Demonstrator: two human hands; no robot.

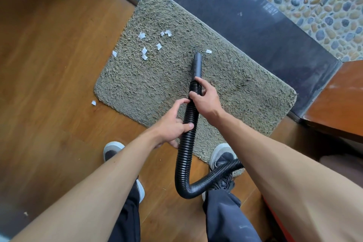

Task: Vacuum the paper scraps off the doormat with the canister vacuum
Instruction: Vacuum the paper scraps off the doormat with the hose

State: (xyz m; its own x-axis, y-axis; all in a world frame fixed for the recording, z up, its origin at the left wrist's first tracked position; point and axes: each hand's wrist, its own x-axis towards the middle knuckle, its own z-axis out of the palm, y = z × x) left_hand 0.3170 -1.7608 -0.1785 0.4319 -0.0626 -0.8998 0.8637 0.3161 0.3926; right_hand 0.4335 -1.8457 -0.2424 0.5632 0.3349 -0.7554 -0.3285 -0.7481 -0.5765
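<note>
Head view, right hand (204, 98) wrapped round black vacuum hose (189, 139) just behind nozzle (197, 65), left hand (171, 126) gripping it lower down, nozzle aimed at doormat (137, 86), 1 paper scrap (208, 51) just beside its tip, other scraps (144, 50) clustered to the left, 1 on wooden floor (49, 68).

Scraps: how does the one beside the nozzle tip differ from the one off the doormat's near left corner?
The nozzle-side scrap lies on the doormat pile; the corner scrap lies on the wood floor, just off the mat. The nozzle-side scrap sits right beside the nozzle tip; the corner scrap is far to its left, nearer the person. Both are small white torn bits, not yet picked up.
</note>
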